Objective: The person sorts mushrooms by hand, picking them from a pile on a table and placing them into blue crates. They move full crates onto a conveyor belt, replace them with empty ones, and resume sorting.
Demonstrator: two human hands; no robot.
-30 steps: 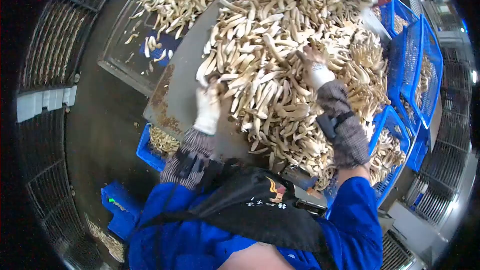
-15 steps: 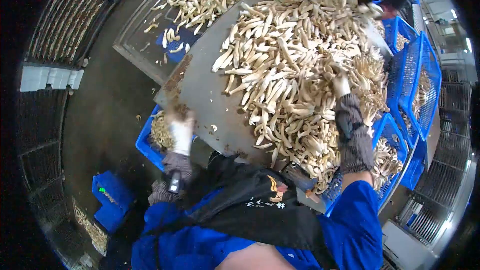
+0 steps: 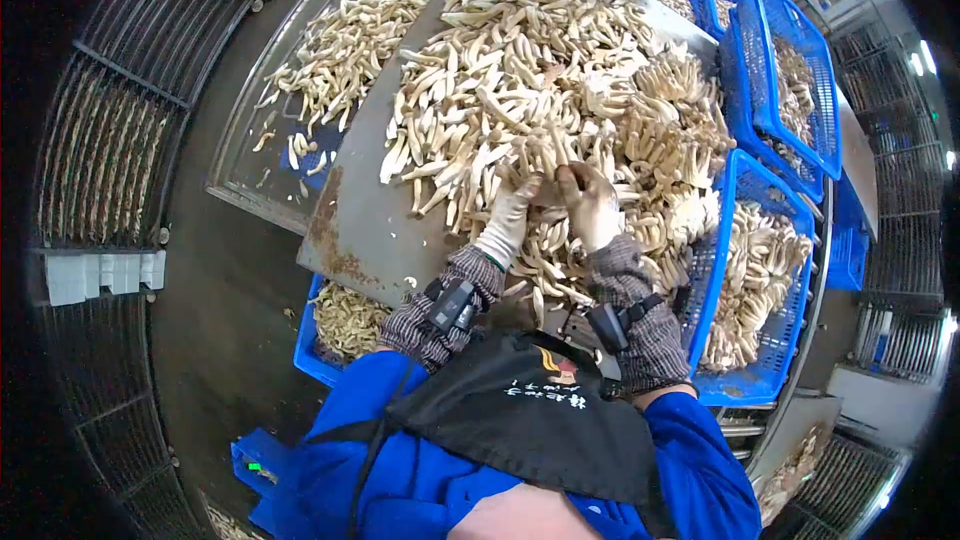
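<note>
Counter (image 3: 375, 210): grey, flat-topped, bearing brown staining at its near-left corner. Loose pale mushrooms (image 3: 470, 90) are lying heaped across it; clustered mushrooms (image 3: 680, 130) are resting toward its right side.

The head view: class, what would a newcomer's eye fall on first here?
First, the great heap of pale mushrooms spread across the metal table, with the wearer's left hand and right hand at its near edge. Next, the bright blue baskets along the table's right side, holding more mushrooms.
</note>
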